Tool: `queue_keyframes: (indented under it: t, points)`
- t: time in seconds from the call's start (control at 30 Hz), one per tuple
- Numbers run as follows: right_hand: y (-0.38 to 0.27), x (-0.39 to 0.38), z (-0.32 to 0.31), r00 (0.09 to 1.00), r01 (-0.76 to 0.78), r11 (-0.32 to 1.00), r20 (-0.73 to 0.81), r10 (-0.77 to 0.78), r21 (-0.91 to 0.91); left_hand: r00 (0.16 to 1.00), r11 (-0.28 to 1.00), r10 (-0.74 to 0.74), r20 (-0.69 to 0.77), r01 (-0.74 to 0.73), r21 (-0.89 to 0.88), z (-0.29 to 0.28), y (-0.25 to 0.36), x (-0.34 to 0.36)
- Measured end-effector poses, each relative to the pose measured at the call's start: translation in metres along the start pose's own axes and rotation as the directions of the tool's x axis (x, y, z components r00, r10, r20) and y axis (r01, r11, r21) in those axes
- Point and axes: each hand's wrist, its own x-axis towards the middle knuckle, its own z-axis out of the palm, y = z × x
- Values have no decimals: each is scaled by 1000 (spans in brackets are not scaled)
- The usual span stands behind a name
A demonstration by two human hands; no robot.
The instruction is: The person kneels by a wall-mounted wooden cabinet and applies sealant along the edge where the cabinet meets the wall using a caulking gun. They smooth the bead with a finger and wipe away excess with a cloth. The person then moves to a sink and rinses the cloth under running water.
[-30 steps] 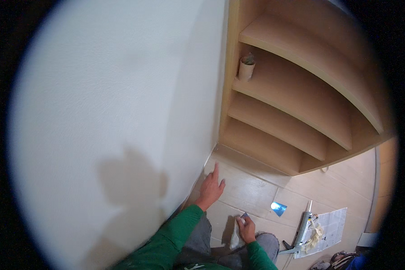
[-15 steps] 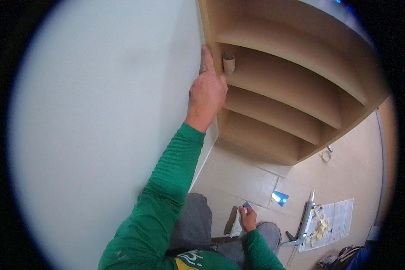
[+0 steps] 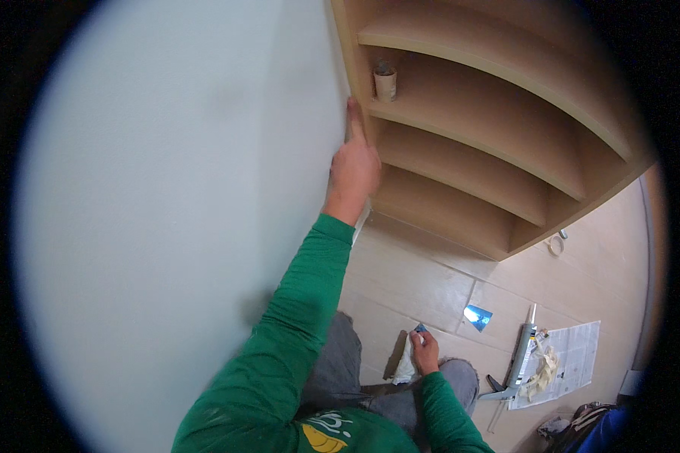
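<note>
My left hand (image 3: 357,170) reaches up along the seam where the white wall (image 3: 166,196) meets the side of a wooden bookcase (image 3: 461,113). Its index finger is stretched out with the tip on that seam; the other fingers look curled, and no tool shows in it. Low between my knees, my right hand (image 3: 426,350) grips a crumpled white cloth or paper (image 3: 406,368). A small blue piece (image 3: 420,328) sticks out at its fingertips. A shiny blue sheet (image 3: 477,317) lies on the floor just right of that hand.
A caulking gun (image 3: 521,355) lies beside a newspaper sheet (image 3: 582,351) bearing crumpled, pale strips (image 3: 542,375). One shelf holds a small tan cup (image 3: 385,83). A tape roll (image 3: 556,245) is on the tiled floor (image 3: 400,264) past the bookcase; a dark bag (image 3: 585,426) sits lower right.
My left fingertip has slid down the seam, from above the cup's level to below it. The view has shifted a little. My right hand keeps its grip on the white cloth or paper.
</note>
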Motion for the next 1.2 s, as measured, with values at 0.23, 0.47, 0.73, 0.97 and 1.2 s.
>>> queue_keyframes:
  t: [0.23, 0.47, 0.73, 0.97, 1.2]
  points:
    - [-8, -11, 5, 999, -25, 999, 28, 26, -24, 976, 1000, -13, 219, 8, 22, 47, -43, -31]
    - [-31, -29, -16, 995, -65, 943, -89, 38, -327, 686, 988, -105, 720, -13, 157, 128, -87, -194]
    - [22, -102, -167, 633, -140, 989, -763, 129, 51, 630, 938, 297, 718, -50, -344, 128, -69, -276]
    - [117, -139, -169, 284, -533, 667, -632, 721, 521, 392, 801, 372, 841, 323, -504, 261, 78, -283]
    - [145, -100, -158, 204, -424, 640, -621, 757, 641, 216, 605, 194, 957, 741, -289, 378, 178, -323]
